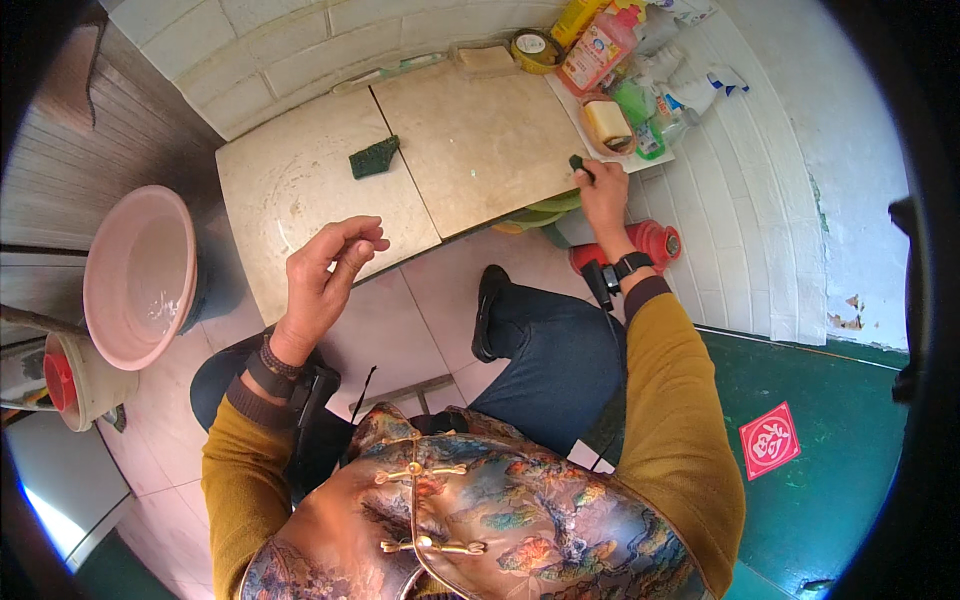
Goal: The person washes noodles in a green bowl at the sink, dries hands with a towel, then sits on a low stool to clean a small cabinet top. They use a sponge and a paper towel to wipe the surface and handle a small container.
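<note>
Item 1: dark green pad [374,158], roughly rectangular, lying flat on the left panel of the pale table [490,120], its right corner at the dark seam between the two panels.

Item 2: small dark green piece [577,165], pinched between thumb and fingers of the right hand [604,192], at the right end of the table.

Left hand [325,268]: above the near edge of the table, well apart from the pad; fingers loosely bent, thumb a narrow gap from them.

Right rear corner: pink bottle [600,48]; yellow roll [537,50], just beside it; pale yellow block [608,124] in a peach-coloured dish; white-and-blue spray bottle [703,90], leaning among other containers.

Below the table, right: red object [650,243], partly hidden by the right wrist.

Left side: pink basin [112,270], holding clear liquid; pale bucket [95,385] near it.

Floor, right: red paper square [770,440] on a green surface.
</note>
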Action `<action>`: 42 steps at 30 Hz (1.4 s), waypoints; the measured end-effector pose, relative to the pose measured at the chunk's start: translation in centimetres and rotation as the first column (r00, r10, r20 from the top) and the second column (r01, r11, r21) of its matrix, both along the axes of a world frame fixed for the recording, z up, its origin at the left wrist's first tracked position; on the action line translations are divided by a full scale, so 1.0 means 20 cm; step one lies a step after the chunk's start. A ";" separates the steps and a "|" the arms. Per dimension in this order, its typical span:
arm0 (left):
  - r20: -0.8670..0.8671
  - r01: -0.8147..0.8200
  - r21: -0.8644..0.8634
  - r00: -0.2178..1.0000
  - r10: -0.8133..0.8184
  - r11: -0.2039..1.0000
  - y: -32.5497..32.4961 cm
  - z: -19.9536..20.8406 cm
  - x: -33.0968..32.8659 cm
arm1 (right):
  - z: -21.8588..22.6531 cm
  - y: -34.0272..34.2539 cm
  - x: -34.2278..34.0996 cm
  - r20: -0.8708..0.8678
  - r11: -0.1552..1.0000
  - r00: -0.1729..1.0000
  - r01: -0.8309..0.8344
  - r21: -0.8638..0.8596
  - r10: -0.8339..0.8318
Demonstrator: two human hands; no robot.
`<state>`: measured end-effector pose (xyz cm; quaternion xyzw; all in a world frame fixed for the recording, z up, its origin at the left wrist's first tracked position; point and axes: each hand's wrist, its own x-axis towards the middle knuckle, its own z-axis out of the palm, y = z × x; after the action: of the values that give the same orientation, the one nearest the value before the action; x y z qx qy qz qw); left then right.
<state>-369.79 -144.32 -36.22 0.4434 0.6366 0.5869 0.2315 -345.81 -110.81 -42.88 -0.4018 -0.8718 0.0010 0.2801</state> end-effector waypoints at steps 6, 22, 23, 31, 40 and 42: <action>-0.003 0.011 -0.020 1.000 -0.011 1.000 0.00 -0.01 0.00 | -0.13 0.00 0.03 0.051 0.927 0.926 -0.371 -0.063 0.374; -0.078 -0.010 -0.007 0.997 0.010 1.000 0.00 0.01 0.01 | -0.04 0.04 -0.34 0.297 0.985 0.945 -0.160 0.064 0.134; -0.078 -0.012 -0.017 0.997 0.010 1.000 -0.01 0.01 0.01 | -0.04 0.03 -0.34 0.353 0.991 0.929 -0.131 0.030 0.113; -0.212 0.019 -0.014 0.977 -0.022 1.000 -0.03 0.02 0.00 | 0.05 -0.14 -0.39 0.162 0.937 0.923 -0.348 -0.042 0.350; -0.095 0.034 -0.094 0.995 -0.043 0.995 -0.01 -0.02 0.04 | 0.06 -0.25 -0.33 -0.093 0.832 0.869 -0.493 -0.254 0.486; -0.156 0.037 -0.079 0.987 -0.049 0.996 -0.02 -0.02 0.03 | 0.05 -0.12 -0.28 -0.145 0.884 0.918 -0.396 -0.249 0.370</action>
<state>-369.15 -144.64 -36.70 0.4930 0.6650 0.5204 0.2095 -351.38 -113.16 -41.97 -0.2558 -0.9114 0.1954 0.2563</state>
